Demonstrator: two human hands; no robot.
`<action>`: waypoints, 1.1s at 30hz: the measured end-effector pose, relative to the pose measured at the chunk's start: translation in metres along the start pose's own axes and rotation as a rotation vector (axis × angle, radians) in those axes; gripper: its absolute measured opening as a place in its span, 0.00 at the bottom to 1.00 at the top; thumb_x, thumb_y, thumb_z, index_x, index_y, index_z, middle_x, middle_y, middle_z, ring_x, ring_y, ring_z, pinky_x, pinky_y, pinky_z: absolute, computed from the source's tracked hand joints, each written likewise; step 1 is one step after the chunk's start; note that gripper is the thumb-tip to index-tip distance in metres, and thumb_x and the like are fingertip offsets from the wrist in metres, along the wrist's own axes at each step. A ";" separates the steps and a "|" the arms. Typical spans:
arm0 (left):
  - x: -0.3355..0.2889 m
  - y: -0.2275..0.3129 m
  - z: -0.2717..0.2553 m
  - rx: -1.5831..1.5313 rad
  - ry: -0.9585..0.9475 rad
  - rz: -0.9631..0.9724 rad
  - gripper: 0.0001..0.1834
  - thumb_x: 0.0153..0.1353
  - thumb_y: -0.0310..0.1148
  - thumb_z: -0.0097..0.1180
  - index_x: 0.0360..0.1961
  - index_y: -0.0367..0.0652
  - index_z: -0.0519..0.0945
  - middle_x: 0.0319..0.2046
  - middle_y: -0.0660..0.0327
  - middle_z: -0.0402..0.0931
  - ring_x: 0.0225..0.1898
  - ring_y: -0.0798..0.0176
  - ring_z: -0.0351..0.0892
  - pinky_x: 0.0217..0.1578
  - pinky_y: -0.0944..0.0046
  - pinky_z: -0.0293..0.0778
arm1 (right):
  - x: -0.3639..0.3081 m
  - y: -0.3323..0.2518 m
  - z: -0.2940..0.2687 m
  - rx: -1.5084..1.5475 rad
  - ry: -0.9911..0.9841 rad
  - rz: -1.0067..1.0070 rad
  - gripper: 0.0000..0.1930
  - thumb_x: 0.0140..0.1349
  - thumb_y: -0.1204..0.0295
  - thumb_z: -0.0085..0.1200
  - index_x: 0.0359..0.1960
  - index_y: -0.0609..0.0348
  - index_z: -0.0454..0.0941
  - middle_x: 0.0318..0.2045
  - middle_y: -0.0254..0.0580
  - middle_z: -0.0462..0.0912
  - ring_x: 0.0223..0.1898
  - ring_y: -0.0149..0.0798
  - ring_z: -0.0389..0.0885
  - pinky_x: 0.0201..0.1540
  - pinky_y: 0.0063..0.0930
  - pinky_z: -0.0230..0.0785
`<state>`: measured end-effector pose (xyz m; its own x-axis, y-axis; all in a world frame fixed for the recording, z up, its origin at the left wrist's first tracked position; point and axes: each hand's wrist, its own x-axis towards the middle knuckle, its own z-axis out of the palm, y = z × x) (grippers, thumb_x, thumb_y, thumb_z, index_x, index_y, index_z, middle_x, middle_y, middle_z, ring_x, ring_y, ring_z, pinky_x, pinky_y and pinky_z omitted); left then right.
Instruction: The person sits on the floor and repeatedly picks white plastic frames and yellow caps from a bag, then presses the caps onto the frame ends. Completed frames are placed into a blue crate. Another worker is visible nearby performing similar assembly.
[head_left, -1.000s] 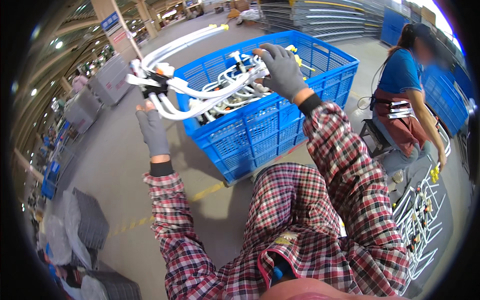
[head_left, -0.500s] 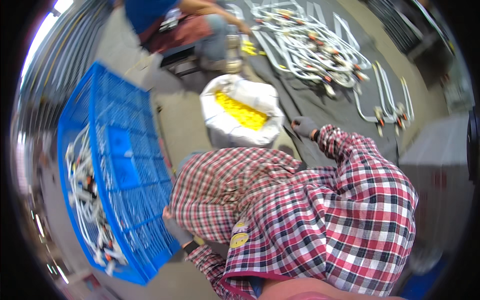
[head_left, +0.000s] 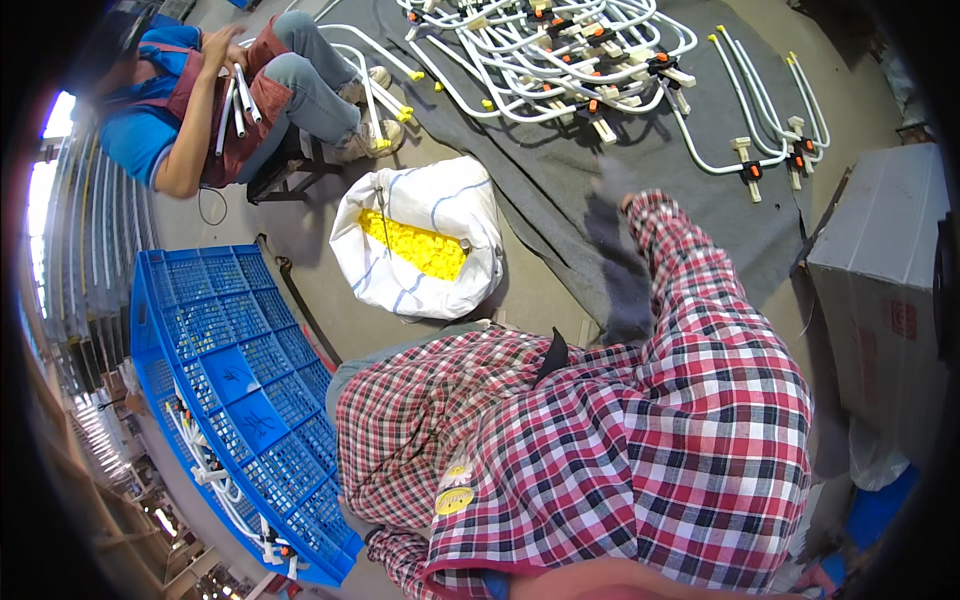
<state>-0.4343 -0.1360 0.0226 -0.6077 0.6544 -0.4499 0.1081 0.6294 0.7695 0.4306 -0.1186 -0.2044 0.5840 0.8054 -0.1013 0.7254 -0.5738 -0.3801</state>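
My right hand (head_left: 613, 182), in a grey glove, reaches forward over the dark mat (head_left: 545, 190). Motion smears its fingers, so whether it holds anything is unclear. It is nearest to a heap of bent white tubes (head_left: 560, 75) with black, orange and cream fittings. My left hand (head_left: 356, 522) is low beside my thigh, close to the blue crate (head_left: 215, 370); little of its glove shows and its fingers are hidden. Ahead of my knees stands a white woven sack (head_left: 465, 210), its top rolled back around small yellow caps (head_left: 415, 248).
A co-worker (head_left: 190, 110) sits at the far left, holding several white tubes (head_left: 238, 105). More tubes lie in the crate. Separate bent tubes (head_left: 760, 110) rest on the mat's right part. A large grey box (head_left: 875, 270) stands at the right.
The view has swung, bringing more of the co-worker into sight. My right hand has stretched farther forward, toward the tube heap. My left hand is now more covered.
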 end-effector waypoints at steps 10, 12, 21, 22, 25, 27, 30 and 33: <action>-0.032 -0.015 -0.008 0.059 0.158 -0.047 0.40 0.74 0.57 0.40 0.74 0.35 0.59 0.72 0.51 0.61 0.70 0.52 0.64 0.69 0.53 0.62 | 0.222 -0.028 -0.094 -0.402 0.034 0.010 0.41 0.58 0.44 0.62 0.66 0.59 0.69 0.64 0.52 0.72 0.65 0.51 0.72 0.68 0.41 0.65; -0.036 -0.020 -0.017 0.064 0.181 -0.060 0.41 0.74 0.58 0.40 0.74 0.35 0.58 0.73 0.51 0.60 0.71 0.52 0.64 0.70 0.52 0.61 | 0.227 -0.046 -0.104 -0.432 -0.161 0.055 0.39 0.57 0.44 0.62 0.65 0.57 0.70 0.66 0.50 0.72 0.68 0.49 0.71 0.69 0.41 0.63; -0.053 -0.023 -0.056 0.111 0.242 -0.078 0.42 0.74 0.59 0.41 0.76 0.36 0.56 0.74 0.51 0.57 0.73 0.52 0.60 0.71 0.52 0.58 | 0.218 -0.079 -0.088 -0.492 -0.248 0.171 0.27 0.63 0.62 0.59 0.64 0.44 0.69 0.65 0.39 0.74 0.70 0.42 0.68 0.69 0.50 0.58; -0.054 -0.024 -0.057 0.112 0.237 -0.076 0.43 0.74 0.59 0.41 0.76 0.36 0.56 0.75 0.51 0.56 0.73 0.52 0.60 0.71 0.52 0.58 | 0.220 -0.075 -0.082 -0.534 -0.232 0.172 0.27 0.63 0.62 0.59 0.64 0.44 0.69 0.65 0.38 0.74 0.70 0.42 0.69 0.68 0.50 0.58; -0.057 -0.030 -0.062 0.118 0.244 -0.089 0.43 0.74 0.60 0.41 0.76 0.36 0.55 0.75 0.51 0.55 0.74 0.52 0.59 0.72 0.52 0.57 | 0.212 -0.064 -0.069 -0.614 -0.210 0.123 0.26 0.62 0.59 0.60 0.61 0.46 0.70 0.61 0.39 0.77 0.67 0.42 0.72 0.66 0.50 0.61; -0.059 -0.036 -0.068 0.128 0.241 -0.094 0.44 0.74 0.60 0.41 0.76 0.36 0.55 0.76 0.51 0.54 0.74 0.52 0.58 0.72 0.51 0.57 | 0.185 -0.062 -0.062 -0.675 -0.164 0.081 0.27 0.62 0.55 0.60 0.61 0.48 0.71 0.57 0.41 0.78 0.62 0.43 0.75 0.62 0.48 0.64; -0.041 -0.033 -0.072 0.201 0.165 -0.080 0.45 0.73 0.62 0.41 0.77 0.37 0.53 0.77 0.51 0.51 0.76 0.51 0.54 0.73 0.51 0.54 | 0.130 -0.040 -0.043 -0.632 -0.013 0.006 0.21 0.57 0.56 0.65 0.48 0.52 0.78 0.46 0.41 0.84 0.54 0.44 0.80 0.54 0.44 0.71; -0.026 -0.056 -0.105 0.137 0.150 -0.088 0.47 0.73 0.63 0.42 0.77 0.35 0.53 0.77 0.51 0.52 0.75 0.50 0.55 0.73 0.51 0.54 | 0.081 -0.028 -0.019 -0.488 -0.003 -0.093 0.24 0.55 0.56 0.67 0.49 0.53 0.77 0.47 0.44 0.80 0.55 0.48 0.77 0.56 0.43 0.68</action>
<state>-0.5076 -0.2319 0.0387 -0.7284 0.5314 -0.4324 0.1491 0.7389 0.6571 0.4639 -0.0402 -0.1847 0.5082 0.8565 -0.0900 0.8608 -0.5016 0.0866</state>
